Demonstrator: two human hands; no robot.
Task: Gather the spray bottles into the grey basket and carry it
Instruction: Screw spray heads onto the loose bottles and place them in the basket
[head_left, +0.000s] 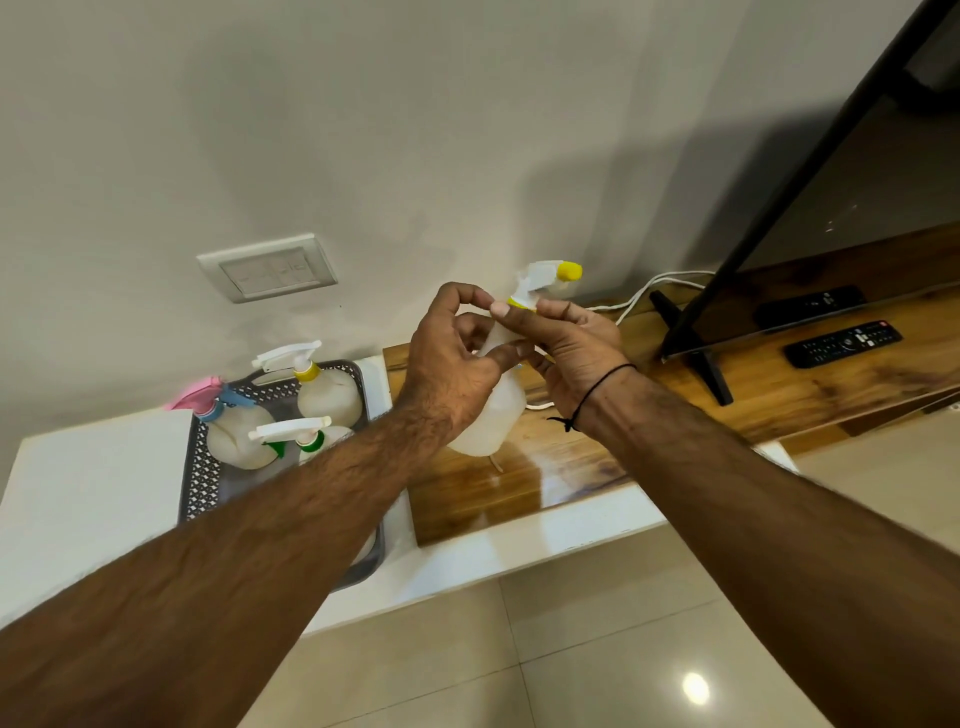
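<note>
1. Left hand (457, 358) and right hand (571, 338): both curl their fingers around a translucent white plastic spray bottle with yellow nozzle (498, 410), held tilted above the glossy wooden counter (571, 467).
2. Grey perforated plastic basket (208, 478), on the white ledge (93, 493) to the left, holds three similar spray bottles (327, 395), upright.
3. Two black remotes (841, 343) lie on the wood, well apart.

No text or label can be read; markings on the two remotes (842, 343) are too small.
</note>
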